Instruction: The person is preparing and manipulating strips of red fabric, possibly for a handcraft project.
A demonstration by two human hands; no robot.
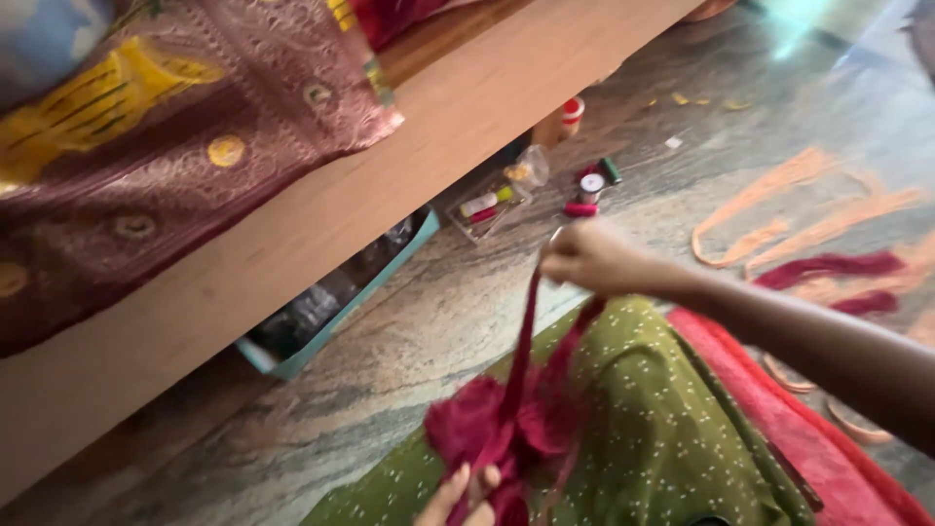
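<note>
My right hand (589, 258) is raised above my knee and pinches the top of a dark red cloth strip (524, 336), pulling it taut. The strip runs down to a bunched piece of the same red fabric (487, 429) on my lap. My left hand (463, 497), at the bottom edge and partly cut off, grips the lower part of that red fabric. Under the fabric lies my green dotted garment (643, 419) with a red edge (779, 409).
A wooden bed frame (321, 209) with a maroon and gold patterned cloth (166, 146) runs along the left. A teal tray (336, 312) sits under it. Thread spools (589, 190) and a clear box (487, 206) lie on the stone floor. Peach and red fabric strips (818, 244) lie at right.
</note>
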